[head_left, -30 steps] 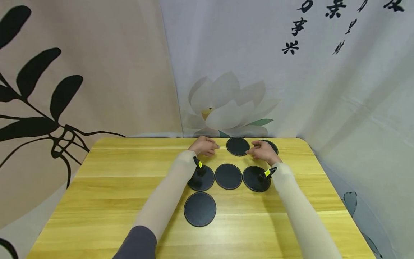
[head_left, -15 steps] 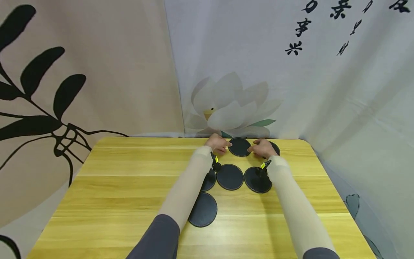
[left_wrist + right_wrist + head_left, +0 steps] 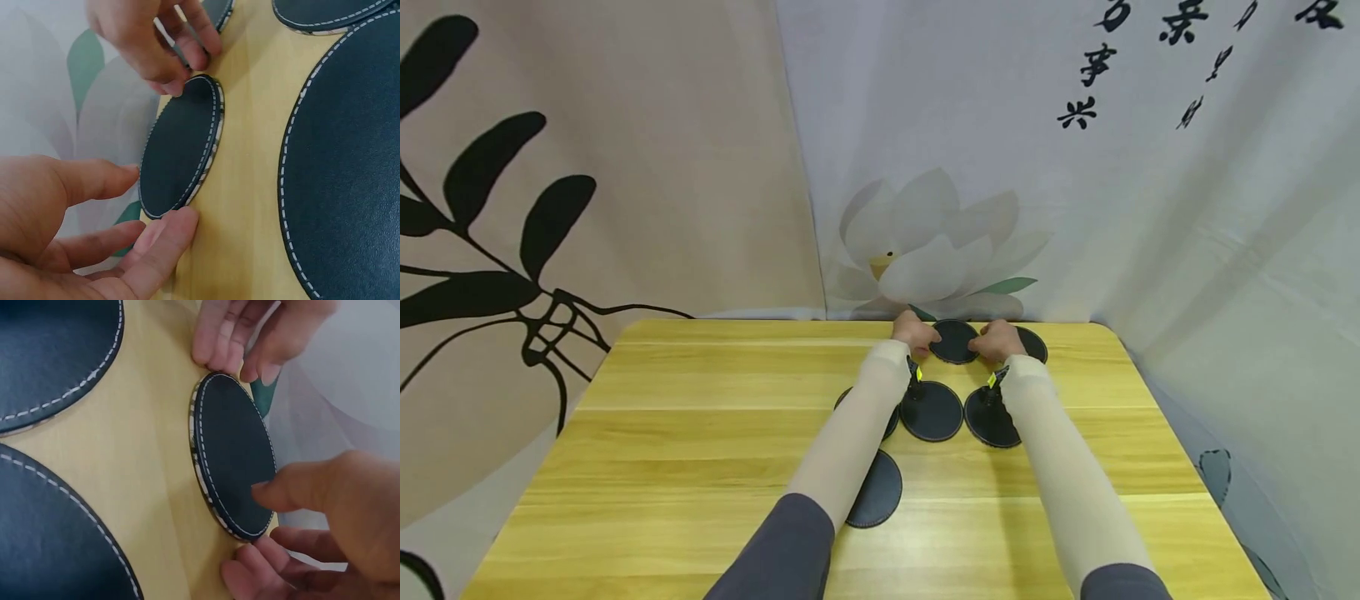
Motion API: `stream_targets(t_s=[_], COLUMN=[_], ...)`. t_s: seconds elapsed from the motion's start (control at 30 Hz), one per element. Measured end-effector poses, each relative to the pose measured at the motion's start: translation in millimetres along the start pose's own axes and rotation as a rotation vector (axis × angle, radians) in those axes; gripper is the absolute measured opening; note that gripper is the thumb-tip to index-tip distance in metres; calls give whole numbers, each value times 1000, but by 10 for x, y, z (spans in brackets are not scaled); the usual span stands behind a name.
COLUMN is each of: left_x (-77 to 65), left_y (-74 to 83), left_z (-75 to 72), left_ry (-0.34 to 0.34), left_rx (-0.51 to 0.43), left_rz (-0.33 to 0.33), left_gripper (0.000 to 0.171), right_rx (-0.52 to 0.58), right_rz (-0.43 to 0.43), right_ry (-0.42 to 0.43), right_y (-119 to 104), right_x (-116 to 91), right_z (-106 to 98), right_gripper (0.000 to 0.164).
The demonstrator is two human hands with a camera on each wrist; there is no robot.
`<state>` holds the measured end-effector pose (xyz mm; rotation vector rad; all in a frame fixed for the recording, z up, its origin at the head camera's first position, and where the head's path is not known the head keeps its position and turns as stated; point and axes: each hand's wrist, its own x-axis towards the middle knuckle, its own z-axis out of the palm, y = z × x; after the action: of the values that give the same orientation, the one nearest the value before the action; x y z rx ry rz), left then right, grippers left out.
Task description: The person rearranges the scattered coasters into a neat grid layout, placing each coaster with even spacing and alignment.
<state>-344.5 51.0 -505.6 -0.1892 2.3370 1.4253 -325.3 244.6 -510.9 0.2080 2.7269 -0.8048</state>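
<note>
Coaster (image 3: 953, 342) | left hand (image 3: 914, 332), right hand (image 3: 997, 341): half-spread, touching it | patterned edge (image 3: 212, 155): wrist views only

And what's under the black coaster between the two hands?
Around the black coaster you can see the wooden table, and its patterned rim shows along one side. Whatever is right underneath is covered, so I can't see it.

Cream forearm sleeves (image 3: 1071, 479), dark grey upper sleeves (image 3: 782, 550), yellow tags (image 3: 992, 381)

Behind the yellow wood tabletop (image 3: 662, 467) is pale cloth (image 3: 700, 183) with a big white flower (image 3: 928, 268), black leaves (image 3: 492, 160) at left, and black writing (image 3: 1098, 63) up high.
</note>
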Motion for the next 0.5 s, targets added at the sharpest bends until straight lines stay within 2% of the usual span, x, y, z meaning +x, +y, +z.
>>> stream_targets(t_s=[0.17,0.5], left_x=[16,11], left_y=[-16,-20], left_z=[41,69], left_ry=[23,19], left_rx=[28,23], left_rz=[6,-1], left_gripper=[38,42], right_rx=[14,67], right_rz=[-27,38], right_ry=[25,31], right_y=[1,-49], right_x=[20,-6], right_z=[45,87], right_gripper=[43,41])
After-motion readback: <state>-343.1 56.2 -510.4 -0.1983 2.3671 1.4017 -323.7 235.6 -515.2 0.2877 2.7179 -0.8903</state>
